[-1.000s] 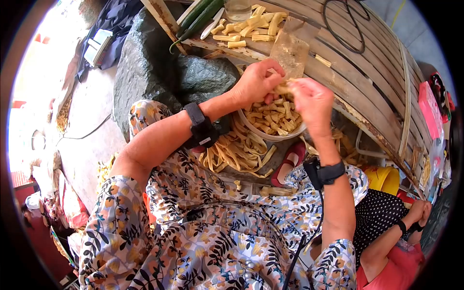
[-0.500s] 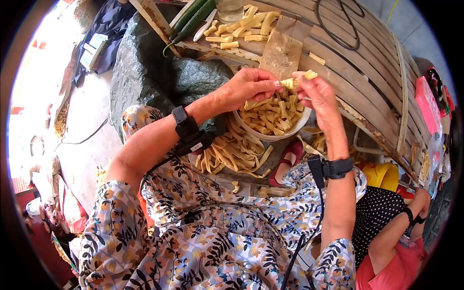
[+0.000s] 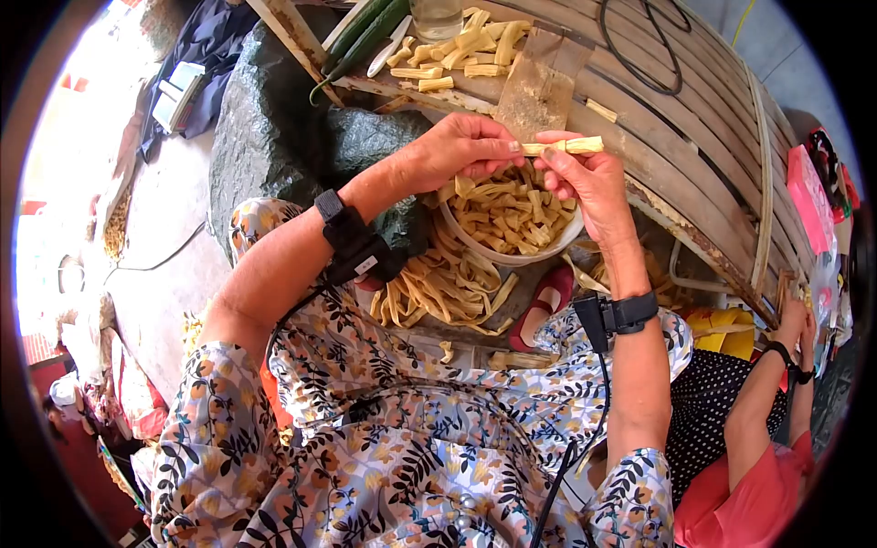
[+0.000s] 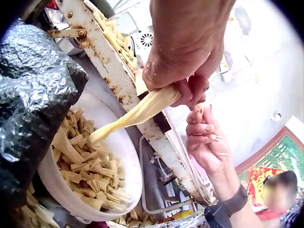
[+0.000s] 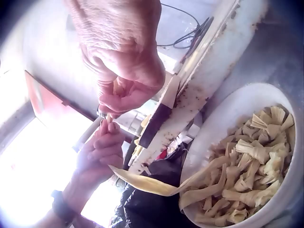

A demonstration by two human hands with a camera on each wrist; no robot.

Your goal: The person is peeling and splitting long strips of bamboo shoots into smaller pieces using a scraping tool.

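Note:
Over a white tub (image 3: 475, 247) both hands meet at a short, pale yellow bundle of fibrous strips (image 3: 577, 145). My right hand (image 3: 589, 183) pinches it between thumb and fingers, its cut end pointing right. Thumb and fingers of my left hand (image 3: 466, 151) pinch the strip at its left end. In the left wrist view a long flat strip (image 4: 137, 113) hangs from the left hand down toward the tub. Wrapped, knotted bundles (image 5: 256, 152) of the same material fill much of the tub. Fingers partly hide the wrapped part of the held bundle.
On the slatted wooden table lie yellow sticks (image 3: 438, 73), a board (image 3: 539, 87), green cucumbers (image 3: 365, 36) and a cable. Loose strips (image 3: 438, 288) lie by the tub, a dark plastic bag (image 3: 375, 142) at its left. Another person's arms (image 3: 763, 384) are at right.
The bundle, tilted and partly covered half a second ago, now lies level and shows more. My left hand has shifted slightly left, the right hand slightly down. The other person's arms moved toward the table edge.

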